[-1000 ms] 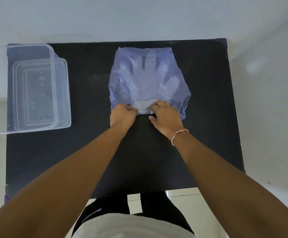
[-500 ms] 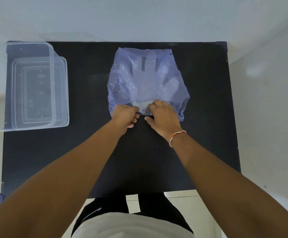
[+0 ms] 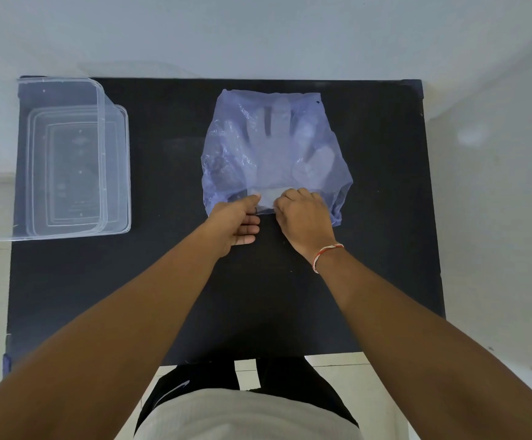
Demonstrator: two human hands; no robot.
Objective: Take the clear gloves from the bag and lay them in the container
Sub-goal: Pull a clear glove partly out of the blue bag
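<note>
Sitting at the far left of the black table (image 3: 195,296), the clear container (image 3: 52,160) is open and waiting, with a second clear piece, likely its lid, nested against its right side, and nothing in it yet. It lies well apart from the action, so whatever comes out has a long carry across bare tabletop.

Centre stage now: the bluish bag (image 3: 274,147) lies flat, mouth toward the person, and the gloves (image 3: 277,138) show through it, fingers pointing away, cuffs right at the opening. The left hand (image 3: 237,222) is at the mouth's near left edge, thumb pressed down on the film and the other fingers curled beneath; it looks pinched on the bag's lip, though the contact is partly hidden. Good anchor, I'd say: keep that lip pinned so the bag doesn't slide along with the gloves.

Just right of it, the right hand (image 3: 303,217) has its fingers bunched together at the cuff edge, apparently nipping the film there; whether it has glove or only bag I cannot tell. The judgement here is to catch the cuffs alone and draw straight back, low and slow, since thin film clings and drags.
</note>
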